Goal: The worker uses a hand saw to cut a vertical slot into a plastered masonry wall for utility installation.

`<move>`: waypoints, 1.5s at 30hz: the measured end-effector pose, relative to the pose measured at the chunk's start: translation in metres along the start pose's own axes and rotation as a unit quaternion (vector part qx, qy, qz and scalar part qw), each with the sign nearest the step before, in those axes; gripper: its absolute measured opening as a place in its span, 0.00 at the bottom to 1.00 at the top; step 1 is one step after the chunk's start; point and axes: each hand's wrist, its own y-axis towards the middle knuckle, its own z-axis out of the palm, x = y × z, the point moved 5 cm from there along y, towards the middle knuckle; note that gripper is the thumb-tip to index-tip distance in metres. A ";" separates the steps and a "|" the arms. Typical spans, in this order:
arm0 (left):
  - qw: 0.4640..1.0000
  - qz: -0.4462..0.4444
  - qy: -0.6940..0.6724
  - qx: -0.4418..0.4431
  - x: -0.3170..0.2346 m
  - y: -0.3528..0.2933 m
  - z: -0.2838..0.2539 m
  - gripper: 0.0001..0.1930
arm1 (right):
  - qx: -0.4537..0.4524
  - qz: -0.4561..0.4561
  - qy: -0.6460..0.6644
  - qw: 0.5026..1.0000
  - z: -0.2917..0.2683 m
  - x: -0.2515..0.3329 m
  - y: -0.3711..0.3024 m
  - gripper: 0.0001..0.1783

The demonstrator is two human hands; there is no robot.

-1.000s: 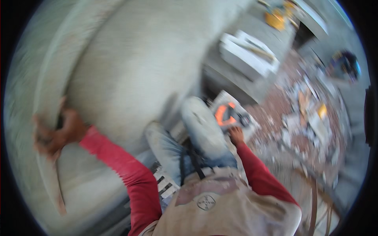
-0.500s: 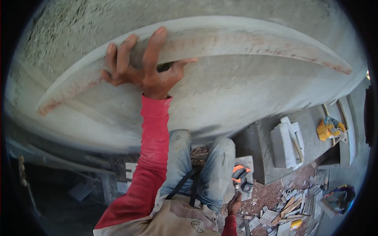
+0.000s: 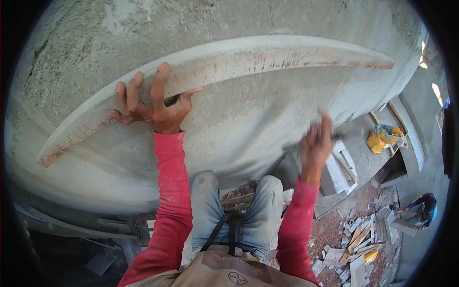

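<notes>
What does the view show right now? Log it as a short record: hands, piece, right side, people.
Left hand: fingers spread across the strip, left of its middle
Right hand: raised, apart from the strip, motion-blurred; whether it holds anything is unclear
Piece: the strip is long, pale and arched, against the grey wall, with reddish marks toward both ends
Right side: white block with a stick on top; yellow bag beyond; rubble below
People: another person at far right, beside the rubble
</notes>
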 end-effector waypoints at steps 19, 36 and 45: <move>0.994 -0.087 -0.013 0.066 0.006 0.003 -0.008 0.77 | 0.050 -0.110 0.092 0.988 0.125 0.022 0.079 0.19; 0.962 -0.224 -0.123 0.099 0.001 -0.013 -0.010 0.79 | 0.049 -0.137 0.006 0.989 0.119 0.026 0.080 0.17; 0.948 -0.251 -0.174 0.086 -0.006 -0.007 -0.010 0.70 | 0.051 -0.134 0.016 0.990 0.121 0.027 0.084 0.25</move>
